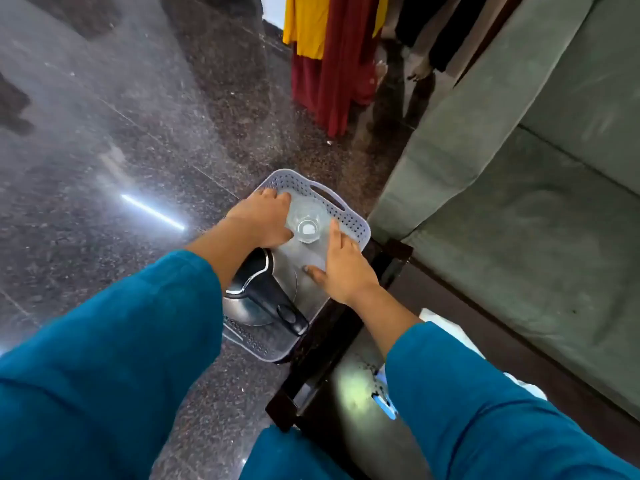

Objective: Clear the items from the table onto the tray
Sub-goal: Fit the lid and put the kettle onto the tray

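A pale perforated plastic tray (349,221) with slot handles is sitting on the corner of a dark glossy table (322,344). A clear, faceted glass (307,220) is standing upright at its far end, a steel kettle (260,292) with black handle at its near end. The left hand (263,220) is curling against the glass; whether it is gripping, I cannot tell. The right hand (341,268) is lying open, fingers spread flat on the tray floor
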